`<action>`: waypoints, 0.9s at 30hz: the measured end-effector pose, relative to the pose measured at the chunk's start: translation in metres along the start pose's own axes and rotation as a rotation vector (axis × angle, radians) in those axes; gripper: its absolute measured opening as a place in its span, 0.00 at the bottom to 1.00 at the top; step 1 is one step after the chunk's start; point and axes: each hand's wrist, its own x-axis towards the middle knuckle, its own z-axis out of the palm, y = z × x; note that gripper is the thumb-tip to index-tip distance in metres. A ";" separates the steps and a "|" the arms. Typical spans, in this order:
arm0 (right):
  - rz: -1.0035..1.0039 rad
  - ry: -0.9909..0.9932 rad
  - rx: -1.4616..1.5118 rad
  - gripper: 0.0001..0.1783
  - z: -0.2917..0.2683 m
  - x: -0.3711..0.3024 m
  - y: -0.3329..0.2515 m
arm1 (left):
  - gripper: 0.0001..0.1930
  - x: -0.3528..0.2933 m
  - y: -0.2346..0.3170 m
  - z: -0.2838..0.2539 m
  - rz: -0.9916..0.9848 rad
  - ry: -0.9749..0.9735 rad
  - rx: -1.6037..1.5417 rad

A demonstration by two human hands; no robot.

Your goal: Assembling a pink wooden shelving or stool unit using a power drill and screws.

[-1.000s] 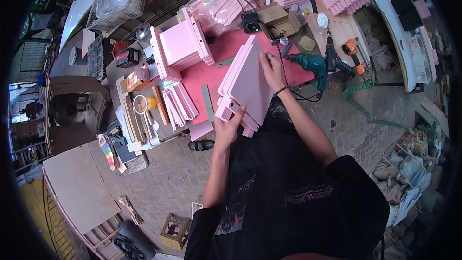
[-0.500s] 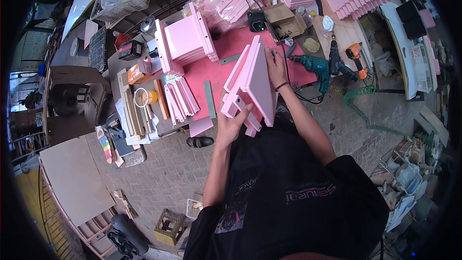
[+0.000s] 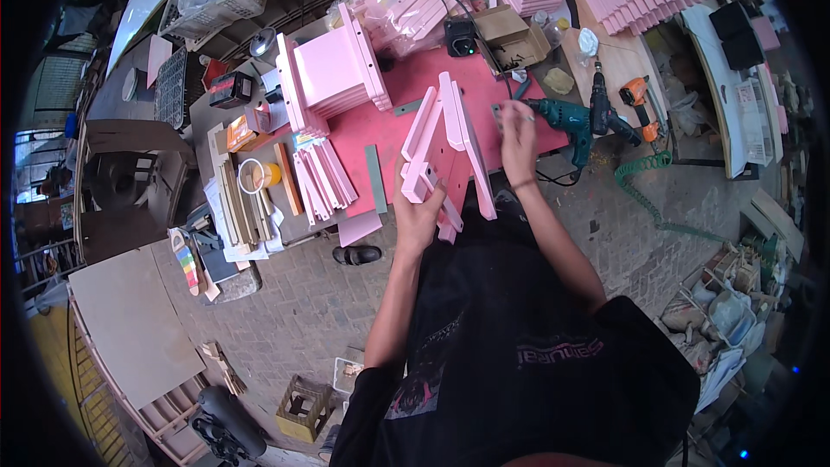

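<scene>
My left hand [image 3: 417, 218] grips a pink wooden frame [image 3: 468, 147] by its lower left end, fingers wrapped round the rails. The frame is tilted over the front of the bench, its upper end pointing away from me. Through the gap between its rails the red bench top shows. Off to the frame's right, my right hand [image 3: 520, 140] is raised with nothing visible in it; its fingers are loosely apart and slightly blurred. Just beyond these fingers lies a teal power drill [image 3: 566, 121] on the red bench top [image 3: 415, 69].
Pink assembled pieces [image 3: 333, 73] and loose pink strips [image 3: 324, 177] lie on the left. An open cardboard box [image 3: 516, 39] of screws stands behind. A black drill [image 3: 601, 104], an orange air tool [image 3: 638, 99] and a green coiled hose [image 3: 644, 182] are on the right.
My right hand has let go of the pink frame and moved right, toward the teal drill. The frame has turned in my left hand, so its open side shows more.
</scene>
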 end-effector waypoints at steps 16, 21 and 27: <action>0.127 -0.600 0.208 0.33 0.012 -0.075 -0.014 | 0.43 0.004 -0.127 0.013 0.339 0.031 0.241; 0.262 -0.541 0.201 0.32 0.005 -0.083 0.003 | 0.50 0.000 -0.132 0.007 0.491 -0.128 0.385; -0.209 -0.490 -0.096 0.29 0.001 -0.097 0.026 | 0.62 -0.005 -0.127 -0.027 0.387 -0.578 0.389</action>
